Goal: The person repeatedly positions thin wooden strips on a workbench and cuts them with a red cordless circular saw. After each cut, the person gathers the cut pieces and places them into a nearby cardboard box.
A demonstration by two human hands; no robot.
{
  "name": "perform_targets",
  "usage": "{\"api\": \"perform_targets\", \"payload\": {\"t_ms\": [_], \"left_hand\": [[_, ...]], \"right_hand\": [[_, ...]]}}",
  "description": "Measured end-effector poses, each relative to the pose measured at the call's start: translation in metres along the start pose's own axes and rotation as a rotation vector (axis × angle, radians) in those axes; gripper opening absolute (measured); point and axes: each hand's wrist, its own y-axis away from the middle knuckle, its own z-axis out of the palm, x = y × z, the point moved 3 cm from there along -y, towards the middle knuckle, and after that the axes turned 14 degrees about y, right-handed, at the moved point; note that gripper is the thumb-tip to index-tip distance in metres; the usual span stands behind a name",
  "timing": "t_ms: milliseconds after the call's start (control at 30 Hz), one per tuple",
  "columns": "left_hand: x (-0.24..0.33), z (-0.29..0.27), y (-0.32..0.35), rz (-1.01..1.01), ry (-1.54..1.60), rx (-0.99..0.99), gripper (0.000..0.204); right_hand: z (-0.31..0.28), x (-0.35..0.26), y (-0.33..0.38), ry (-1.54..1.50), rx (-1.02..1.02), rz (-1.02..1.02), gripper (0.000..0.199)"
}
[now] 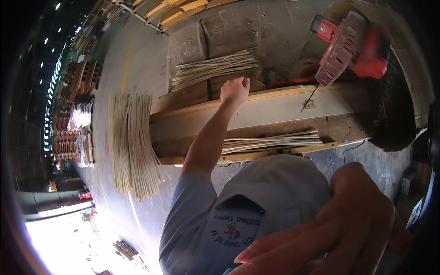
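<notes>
My left hand is closed at the wooden fence of a long workbench. Its fingers curl away from me, so whatever they may hold is hidden. Just beyond it lies a loose bundle of thin pale wooden strips. My right hand is raised close to the camera at the lower right, fingers stretched out and nothing visible in them. Between my body and the fence is a smaller row of strips. To the right of my left hand stands a red power saw, its head tilted up.
A large bundle of long pale strips overhangs the bench's left end. The bench's near rail runs in front of my body. Stacked wooden parts stand far left, and a yellow-orange wooden rack is at the back.
</notes>
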Motion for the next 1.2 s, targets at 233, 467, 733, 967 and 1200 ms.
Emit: {"api": "perform_targets", "payload": {"t_ms": [233, 467, 733, 967, 1200], "left_hand": [[-0.008, -0.003, 0.000, -0.029, 0.010, -0.030, 0.042], [-0.010, 0.004, -0.006, 0.077, -0.064, 0.042, 0.044], [-0.010, 0.002, -0.006, 0.121, -0.044, 0.077, 0.041], [0.001, 0.001, -0.001, 0.006, -0.023, 0.004, 0.041], [-0.012, 0.005, -0.005, 0.077, -0.053, 0.042, 0.040]], "right_hand": [[0.007, 0.011, -0.004, 0.022, 0.054, 0.036, 0.049], [-0.025, 0.018, 0.035, -0.077, 0.175, 0.032, 0.048], [0.020, -0.004, 0.034, -0.175, -0.362, 0.070, 0.054], [0.023, 0.006, 0.041, -0.192, -0.397, 0.043, 0.025], [0.013, -0.001, 0.036, 0.285, -0.219, 0.274, 0.018]]}}
